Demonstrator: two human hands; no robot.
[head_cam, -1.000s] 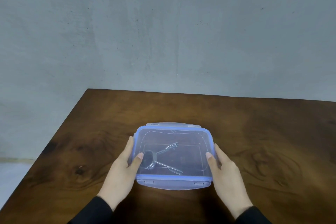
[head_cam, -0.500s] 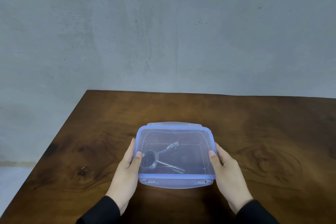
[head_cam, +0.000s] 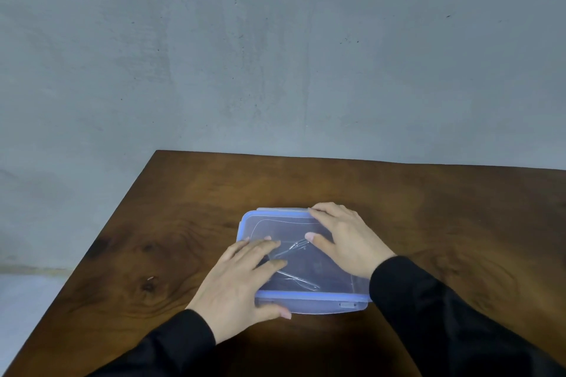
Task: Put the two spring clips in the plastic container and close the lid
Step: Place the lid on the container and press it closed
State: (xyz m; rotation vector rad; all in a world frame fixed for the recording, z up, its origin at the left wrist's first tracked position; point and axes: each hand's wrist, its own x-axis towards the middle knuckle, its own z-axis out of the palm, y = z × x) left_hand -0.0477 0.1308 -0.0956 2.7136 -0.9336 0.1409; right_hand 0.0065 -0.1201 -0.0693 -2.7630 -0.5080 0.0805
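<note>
A clear plastic container (head_cam: 306, 304) with a blue-rimmed lid (head_cam: 275, 225) sits on the wooden table (head_cam: 183, 223), lid in place on top. Through the lid I see a metal spring clip (head_cam: 298, 248) inside; I cannot make out a second one. My left hand (head_cam: 245, 278) lies flat on the lid's near-left part, its thumb by the front latch flap. My right hand (head_cam: 346, 239) lies flat on the lid's far-right part, fingers reaching the back edge. Both hands rest open-fingered on the lid and grip nothing.
The dark wooden table ends at its left edge (head_cam: 101, 242) and far edge against a grey wall (head_cam: 275, 70). A pale floor strip (head_cam: 24, 300) shows at lower left. Black sleeves (head_cam: 459, 330) cover both forearms.
Both hands left the container's sides and came up onto the lid, now lying flat on it. The right hand reached toward the back edge, the left toward the front corner.
</note>
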